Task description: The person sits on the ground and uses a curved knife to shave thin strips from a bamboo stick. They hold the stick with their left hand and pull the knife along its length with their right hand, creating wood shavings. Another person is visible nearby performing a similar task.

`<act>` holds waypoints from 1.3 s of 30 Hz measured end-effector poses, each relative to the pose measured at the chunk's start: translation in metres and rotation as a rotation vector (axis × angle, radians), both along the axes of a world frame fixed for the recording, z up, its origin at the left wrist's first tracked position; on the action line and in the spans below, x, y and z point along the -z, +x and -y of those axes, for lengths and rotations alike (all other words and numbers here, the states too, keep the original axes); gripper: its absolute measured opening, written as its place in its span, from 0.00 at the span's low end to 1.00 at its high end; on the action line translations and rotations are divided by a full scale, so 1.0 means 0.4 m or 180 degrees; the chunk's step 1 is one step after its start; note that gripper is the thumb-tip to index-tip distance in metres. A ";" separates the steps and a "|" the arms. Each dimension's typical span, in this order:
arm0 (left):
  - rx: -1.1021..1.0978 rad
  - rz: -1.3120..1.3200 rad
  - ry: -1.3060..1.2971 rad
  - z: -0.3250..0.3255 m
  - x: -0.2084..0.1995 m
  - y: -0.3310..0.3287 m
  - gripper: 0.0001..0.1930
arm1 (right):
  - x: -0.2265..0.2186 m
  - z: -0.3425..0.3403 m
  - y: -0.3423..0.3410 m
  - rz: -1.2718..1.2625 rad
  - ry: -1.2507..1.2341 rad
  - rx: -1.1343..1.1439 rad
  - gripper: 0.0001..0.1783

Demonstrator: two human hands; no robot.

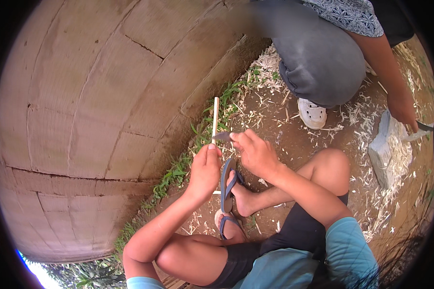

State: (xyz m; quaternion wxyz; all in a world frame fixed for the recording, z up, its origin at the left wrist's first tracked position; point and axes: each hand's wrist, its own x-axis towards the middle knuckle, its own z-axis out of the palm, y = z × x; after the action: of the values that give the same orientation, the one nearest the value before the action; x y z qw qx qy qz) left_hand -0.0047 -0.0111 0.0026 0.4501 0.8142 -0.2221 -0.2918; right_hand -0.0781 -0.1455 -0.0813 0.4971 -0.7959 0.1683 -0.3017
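The left hand (203, 169) has a closed grip around a pale, slender wooden stick (215, 113), thumb along its near side, with a long length of the stick standing out beyond the fist. The right hand (256, 153) has its grip closed about a small knife (223, 137), its handle mostly hidden by the fingers. The dark blade points toward the stick and meets it just above the left thumb; whether the edge bites into the wood I cannot tell. Both hands and the stick are held over the ground (294, 139), near the edge where it runs along the wall.

Beneath the hands are the person's feet in blue-strapped sandals (227, 185), one close to the other. Bare knees flank the forearms, with black shorts (299, 224) and a teal shirt (284, 269) nearer the body.

Along the ground's edge at the wall grows a strip of green grass (171, 174); beyond it rises a wall (96, 96) of large brownish blocks. Pale wood shavings (361, 113) litter the ground. Toward its opposite edge lies a grey stone (382, 154), shavings heaped beside it. Nearby crouches another person in grey trousers (323, 62) and a white perforated shoe (312, 114), one hand (402, 110) reaching down beside the stone.
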 end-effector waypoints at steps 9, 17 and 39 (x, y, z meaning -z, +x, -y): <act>-0.0610 -0.1169 -0.0052 0.024 -0.078 -0.006 0.13 | -0.017 0.033 -0.001 0.0355 0.0100 0.0326 0.08; -0.0521 -0.1336 -0.0161 0.023 -0.038 0.010 0.08 | -0.034 -0.049 -0.040 -0.0013 0.0428 -0.0492 0.09; -0.0639 -0.1296 -0.0080 0.012 -0.058 -0.019 0.11 | -0.021 0.086 0.048 -0.0036 0.0730 0.0185 0.09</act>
State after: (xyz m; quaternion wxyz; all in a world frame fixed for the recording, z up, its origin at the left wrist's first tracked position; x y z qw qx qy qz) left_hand -0.0121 -0.0158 0.0259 0.5225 0.7509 -0.0481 -0.4011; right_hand -0.0588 -0.1800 -0.0730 0.5750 -0.7303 0.2275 -0.2902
